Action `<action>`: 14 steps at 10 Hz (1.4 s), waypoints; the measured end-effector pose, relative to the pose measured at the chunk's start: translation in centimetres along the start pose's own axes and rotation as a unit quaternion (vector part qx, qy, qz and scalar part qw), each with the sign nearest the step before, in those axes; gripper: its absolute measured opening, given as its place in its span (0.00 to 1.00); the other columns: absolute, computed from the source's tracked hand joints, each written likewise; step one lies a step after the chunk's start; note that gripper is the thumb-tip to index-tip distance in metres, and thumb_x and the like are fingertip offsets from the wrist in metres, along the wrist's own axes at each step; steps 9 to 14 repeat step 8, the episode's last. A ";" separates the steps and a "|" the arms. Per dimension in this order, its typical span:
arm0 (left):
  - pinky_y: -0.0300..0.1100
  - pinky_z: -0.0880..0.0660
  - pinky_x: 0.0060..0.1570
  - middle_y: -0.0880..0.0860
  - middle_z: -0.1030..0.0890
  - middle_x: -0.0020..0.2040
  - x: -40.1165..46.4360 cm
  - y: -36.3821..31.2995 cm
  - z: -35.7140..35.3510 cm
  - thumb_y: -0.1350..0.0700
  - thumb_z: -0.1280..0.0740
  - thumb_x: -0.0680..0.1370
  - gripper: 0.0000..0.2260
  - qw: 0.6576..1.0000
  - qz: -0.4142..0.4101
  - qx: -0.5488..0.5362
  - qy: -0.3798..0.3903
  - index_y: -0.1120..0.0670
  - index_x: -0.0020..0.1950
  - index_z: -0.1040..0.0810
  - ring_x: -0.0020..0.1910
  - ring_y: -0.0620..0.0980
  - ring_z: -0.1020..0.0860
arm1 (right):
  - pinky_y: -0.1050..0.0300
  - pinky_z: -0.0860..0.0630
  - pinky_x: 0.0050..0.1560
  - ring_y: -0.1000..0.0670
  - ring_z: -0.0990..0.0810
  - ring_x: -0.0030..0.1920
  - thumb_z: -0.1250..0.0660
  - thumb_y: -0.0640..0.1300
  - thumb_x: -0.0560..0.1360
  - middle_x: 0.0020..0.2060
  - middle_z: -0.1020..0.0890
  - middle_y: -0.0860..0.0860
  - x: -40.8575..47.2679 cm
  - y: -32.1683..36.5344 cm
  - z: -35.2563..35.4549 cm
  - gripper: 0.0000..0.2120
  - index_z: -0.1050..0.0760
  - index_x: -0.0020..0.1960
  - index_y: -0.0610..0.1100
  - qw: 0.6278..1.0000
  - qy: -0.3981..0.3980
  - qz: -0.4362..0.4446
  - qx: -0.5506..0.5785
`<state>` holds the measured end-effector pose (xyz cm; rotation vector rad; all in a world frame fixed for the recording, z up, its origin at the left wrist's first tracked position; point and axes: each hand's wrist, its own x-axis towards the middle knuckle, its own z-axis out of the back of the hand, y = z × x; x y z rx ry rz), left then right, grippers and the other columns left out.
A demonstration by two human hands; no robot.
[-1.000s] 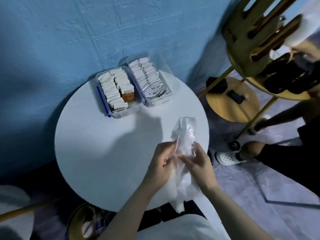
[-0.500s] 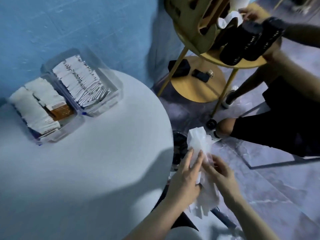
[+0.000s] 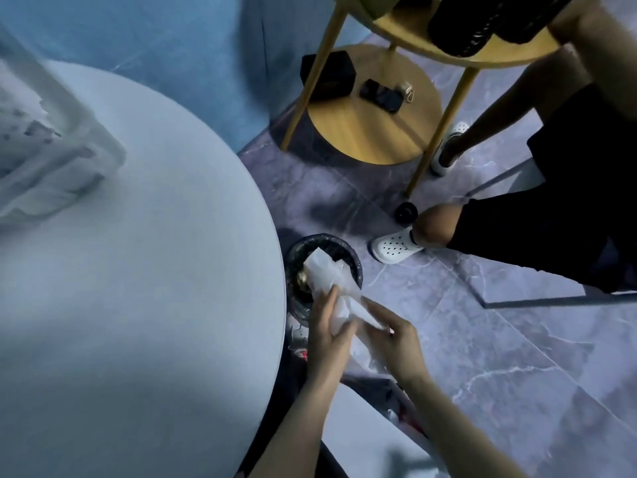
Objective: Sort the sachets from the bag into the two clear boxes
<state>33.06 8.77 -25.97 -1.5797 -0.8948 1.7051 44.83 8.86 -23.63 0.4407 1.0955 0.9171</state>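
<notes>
I hold a crumpled clear plastic bag between both hands, off the right edge of the round white table. My left hand holds it from the left with fingers stretched along it. My right hand pinches its lower part. The bag's upper end hangs over a small black-lined bin on the floor. One clear box with sachets shows blurred at the far left; the other is out of view.
A yellow two-tier side table stands at the back right with a phone and a black box on its lower shelf. Another person's legs and white clogs are on the marble floor to the right.
My view swung right and both hands carried the bag off the table's right edge, down over the bin. The boxes slid to the left edge of the frame.
</notes>
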 end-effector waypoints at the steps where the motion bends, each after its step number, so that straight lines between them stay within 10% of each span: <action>1: 0.43 0.38 0.71 0.47 0.32 0.72 2.4 2.9 -1.0 0.43 0.33 0.69 0.31 0.999 0.023 -0.036 -0.034 0.49 0.71 0.30 0.72 0.42 0.36 | 0.78 0.31 0.45 0.60 0.21 0.51 0.28 0.38 0.74 0.58 0.19 0.55 4.8 -1.9 -1.1 0.17 0.21 0.62 0.45 0.999 0.005 -0.011 -0.031; 4: 0.52 0.37 0.71 0.51 0.38 0.75 11.8 10.9 -1.9 0.48 0.34 0.77 0.29 0.993 0.081 0.007 -0.083 0.49 0.76 0.38 0.73 0.49 0.37 | 0.70 0.30 0.51 0.52 0.24 0.58 0.28 0.41 0.73 0.64 0.26 0.50 14.8 -7.9 -3.2 0.31 0.34 0.74 0.49 0.991 0.095 -0.053 -0.084; 8: 0.57 0.21 0.49 0.61 0.25 0.66 6.5 8.8 -1.1 0.61 0.27 0.69 0.25 0.921 -0.112 0.359 -0.100 0.58 0.66 0.24 0.56 0.62 0.21 | 0.50 0.28 0.65 0.54 0.28 0.65 0.30 0.46 0.75 0.65 0.25 0.53 10.2 -6.6 -0.8 0.27 0.33 0.72 0.58 0.987 0.112 0.051 -0.107; 14: 0.57 0.21 0.49 0.61 0.25 0.66 6.5 8.8 -1.1 0.61 0.27 0.69 0.25 0.921 -0.112 0.359 -0.100 0.58 0.66 0.24 0.56 0.62 0.21 | 0.50 0.28 0.65 0.54 0.28 0.65 0.30 0.46 0.75 0.65 0.25 0.53 10.2 -6.6 -0.8 0.27 0.33 0.72 0.58 0.987 0.112 0.051 -0.107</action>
